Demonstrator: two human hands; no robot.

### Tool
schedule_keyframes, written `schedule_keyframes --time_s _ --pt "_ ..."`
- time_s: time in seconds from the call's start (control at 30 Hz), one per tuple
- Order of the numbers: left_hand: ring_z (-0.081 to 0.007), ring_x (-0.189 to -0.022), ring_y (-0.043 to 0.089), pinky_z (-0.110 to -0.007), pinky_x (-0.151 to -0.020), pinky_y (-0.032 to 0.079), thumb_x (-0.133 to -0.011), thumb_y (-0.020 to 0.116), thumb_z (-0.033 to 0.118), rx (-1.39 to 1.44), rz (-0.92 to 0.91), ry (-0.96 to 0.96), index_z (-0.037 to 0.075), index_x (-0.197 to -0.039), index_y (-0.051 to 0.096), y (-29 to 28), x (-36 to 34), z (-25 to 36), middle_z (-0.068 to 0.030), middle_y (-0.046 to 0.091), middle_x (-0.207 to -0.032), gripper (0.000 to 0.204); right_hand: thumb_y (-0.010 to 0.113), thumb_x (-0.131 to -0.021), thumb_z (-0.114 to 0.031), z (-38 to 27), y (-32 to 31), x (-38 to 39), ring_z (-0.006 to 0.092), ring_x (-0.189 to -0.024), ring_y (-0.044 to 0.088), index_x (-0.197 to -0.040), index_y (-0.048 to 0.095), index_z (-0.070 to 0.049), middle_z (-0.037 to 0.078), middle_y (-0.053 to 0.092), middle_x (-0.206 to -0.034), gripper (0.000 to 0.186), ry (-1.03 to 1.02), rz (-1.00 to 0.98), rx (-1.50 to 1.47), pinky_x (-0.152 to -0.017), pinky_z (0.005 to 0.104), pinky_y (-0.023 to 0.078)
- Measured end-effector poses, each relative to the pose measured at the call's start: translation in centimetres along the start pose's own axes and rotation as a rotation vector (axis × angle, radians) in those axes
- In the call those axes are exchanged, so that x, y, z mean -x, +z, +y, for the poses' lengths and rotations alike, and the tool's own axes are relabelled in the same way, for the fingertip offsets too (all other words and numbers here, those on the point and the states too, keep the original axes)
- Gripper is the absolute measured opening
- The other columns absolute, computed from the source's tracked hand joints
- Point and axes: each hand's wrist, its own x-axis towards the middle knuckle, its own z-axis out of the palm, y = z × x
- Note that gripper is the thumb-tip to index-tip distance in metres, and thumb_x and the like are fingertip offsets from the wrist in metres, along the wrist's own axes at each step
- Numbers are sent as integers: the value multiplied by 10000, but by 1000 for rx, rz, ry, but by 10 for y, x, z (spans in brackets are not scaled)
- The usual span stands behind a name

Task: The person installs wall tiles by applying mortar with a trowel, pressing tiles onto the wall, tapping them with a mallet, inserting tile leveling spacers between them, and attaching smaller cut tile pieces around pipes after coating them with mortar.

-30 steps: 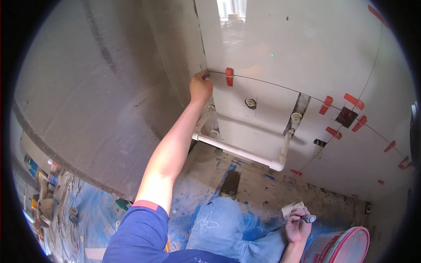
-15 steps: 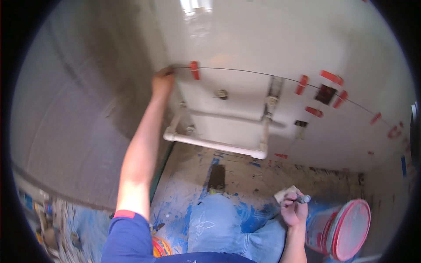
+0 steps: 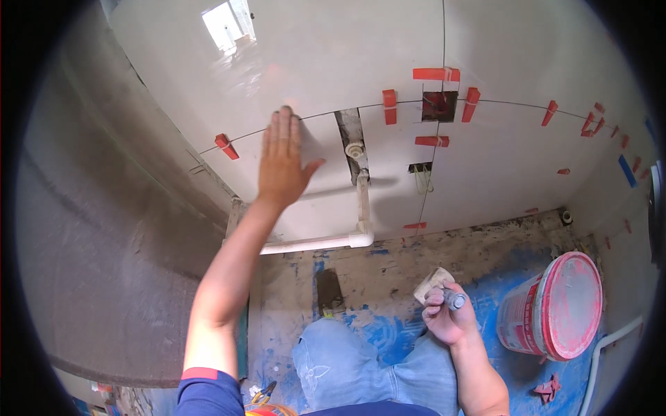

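Observation:
My left hand lies flat against the pale wall tiles, fingers stretched upward across the thin horizontal joint and thumb out to the side. It holds nothing. Left of it, a red tile-levelling wedge sits on that joint. My right hand, low above my knee, is closed round the grey handle of what looks like a mallet with a pale, dirty head. The handle's end points up toward me.
White pipe juts from the wall below my left hand. More red wedges surround a square cutout. A lidded bucket stands at right, near a pink scrap. Pliers lie by my left side. A grey wall rises at left.
My left hand has left the wall corner at the joint's left end and moved right, flattening on the tiles. The view has swung right. My right hand keeps hold of the mallet.

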Motion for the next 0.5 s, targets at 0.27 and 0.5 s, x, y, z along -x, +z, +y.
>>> schedule_keyframes --time_s 0.27,0.5 --pt "-394 -1484 148 -478 -1198 161 -820 711 448 -1 -8 57 -64 -1499 217 28 1 18 -230 160 -1599 983 591 -907 -313 -11 -2 18 121 -667 525 -823 528 -96 -17 522 -738 241 13 -3 -60 -601 264 415" --pt "-335 -1489 182 -467 -1198 159 -869 650 438 -13 -58 119 -41 -1501 268 22 -4 31 -183 192 -1607 880 573 -920 -299 -10 -1 19 116 -678 530 -818 534 -100 -15 525 -742 227 -79 60 -8 -586 261 414"
